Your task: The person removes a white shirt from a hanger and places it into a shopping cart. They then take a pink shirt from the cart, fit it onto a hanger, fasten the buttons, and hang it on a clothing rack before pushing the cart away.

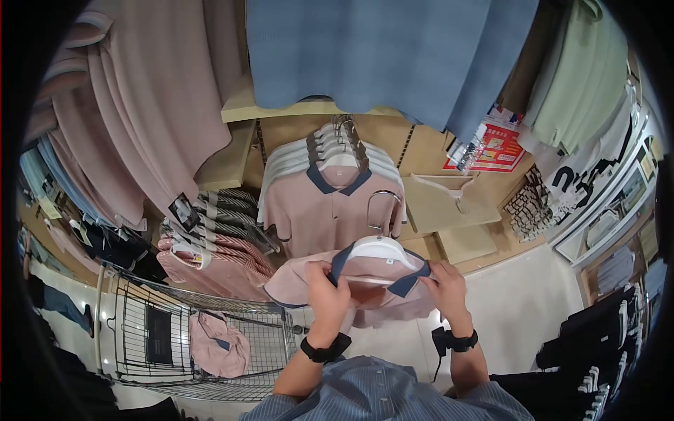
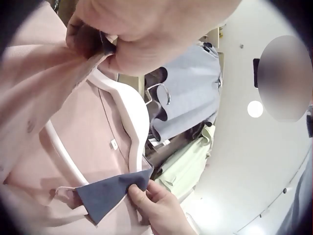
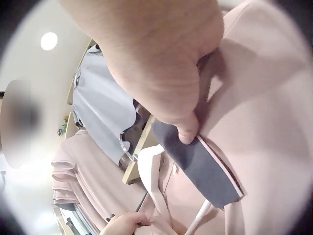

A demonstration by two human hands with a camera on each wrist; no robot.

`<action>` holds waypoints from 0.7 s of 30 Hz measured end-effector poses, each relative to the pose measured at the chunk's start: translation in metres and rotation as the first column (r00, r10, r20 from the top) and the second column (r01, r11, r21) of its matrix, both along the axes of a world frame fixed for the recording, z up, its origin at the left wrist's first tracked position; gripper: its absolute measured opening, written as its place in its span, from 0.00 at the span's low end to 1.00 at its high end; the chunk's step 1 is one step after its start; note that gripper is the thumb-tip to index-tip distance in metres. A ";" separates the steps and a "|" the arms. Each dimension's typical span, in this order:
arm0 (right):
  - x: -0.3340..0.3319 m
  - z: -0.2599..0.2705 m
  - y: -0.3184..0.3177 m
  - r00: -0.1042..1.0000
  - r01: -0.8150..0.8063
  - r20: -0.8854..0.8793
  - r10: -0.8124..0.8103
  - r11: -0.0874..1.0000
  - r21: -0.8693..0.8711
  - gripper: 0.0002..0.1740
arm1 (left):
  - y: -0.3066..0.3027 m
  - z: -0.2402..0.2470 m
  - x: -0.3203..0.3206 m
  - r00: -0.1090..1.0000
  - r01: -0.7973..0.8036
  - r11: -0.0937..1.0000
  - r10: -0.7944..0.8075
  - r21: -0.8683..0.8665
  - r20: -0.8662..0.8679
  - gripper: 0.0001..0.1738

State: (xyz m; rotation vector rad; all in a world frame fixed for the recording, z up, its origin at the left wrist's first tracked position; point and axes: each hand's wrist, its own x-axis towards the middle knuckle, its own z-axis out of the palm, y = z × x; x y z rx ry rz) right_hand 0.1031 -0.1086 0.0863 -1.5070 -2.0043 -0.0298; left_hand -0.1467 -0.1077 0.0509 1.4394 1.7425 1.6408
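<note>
A pink polo shirt (image 1: 375,298) with a dark blue collar (image 2: 115,193) hangs on a white hanger (image 1: 379,249) with a metal hook. My left hand (image 1: 328,302) pinches the left side of the collar between thumb and fingers. On the opposite side, my right hand (image 1: 447,291) grips the other collar flap, thumb on top, as the right wrist view shows at the blue flap (image 3: 205,169). The collar is spread, with the hanger's shoulders inside the neck opening and a small white label (image 2: 114,144) at the back.
Behind it, similar polo shirts (image 1: 330,203) hang on a rack. A metal shopping cart (image 1: 281,330) holds another pink shirt (image 1: 219,344) at left. An unused white hanger (image 1: 449,188) lies on a wooden shelf (image 1: 421,210). Dark garments (image 1: 590,337) hang at right, blue ones (image 1: 372,56) overhead.
</note>
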 end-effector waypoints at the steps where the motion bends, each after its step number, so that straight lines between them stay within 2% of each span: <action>1: -0.004 -0.001 0.013 1.000 -0.022 0.003 0.022 1.000 0.015 0.20 | 0.009 -0.002 -0.005 1.000 -0.014 1.000 0.014 0.014 0.005 0.16; 6: -0.017 -0.012 0.068 0.995 -0.097 0.005 0.097 0.993 0.062 0.19 | 0.048 -0.019 -0.024 0.996 -0.078 0.995 0.075 -0.066 -0.049 0.17; 8: -0.020 -0.018 0.086 0.992 -0.129 0.003 0.129 0.988 0.088 0.19 | 0.062 -0.029 -0.024 0.994 -0.093 0.984 0.083 -0.155 -0.074 0.17; 12: -0.020 -0.025 0.123 0.983 -0.178 -0.047 0.178 0.984 0.005 0.18 | 0.086 -0.044 -0.023 0.992 -0.068 0.943 0.027 -0.327 -0.126 0.18; 15: -0.012 -0.038 0.148 0.968 -0.223 -0.129 0.215 0.973 -0.053 0.17 | 0.101 -0.059 -0.013 0.991 -0.063 0.986 0.044 -0.157 -0.124 0.18; 18: -0.005 -0.056 0.174 0.944 -0.265 -0.236 0.232 0.957 -0.118 0.17 | 0.108 -0.047 -0.003 0.972 -0.113 0.982 0.079 -0.148 -0.220 0.18; 20: 0.002 -0.076 0.188 0.909 -0.313 -0.334 0.250 0.939 -0.147 0.18 | 0.109 -0.044 0.006 0.987 -0.094 0.968 0.060 -0.232 -0.152 0.17; 21: 0.004 -0.080 0.192 0.918 -0.307 -0.309 0.248 0.939 -0.158 0.19 | 0.106 -0.045 0.010 0.992 -0.082 0.956 0.050 -0.282 -0.120 0.17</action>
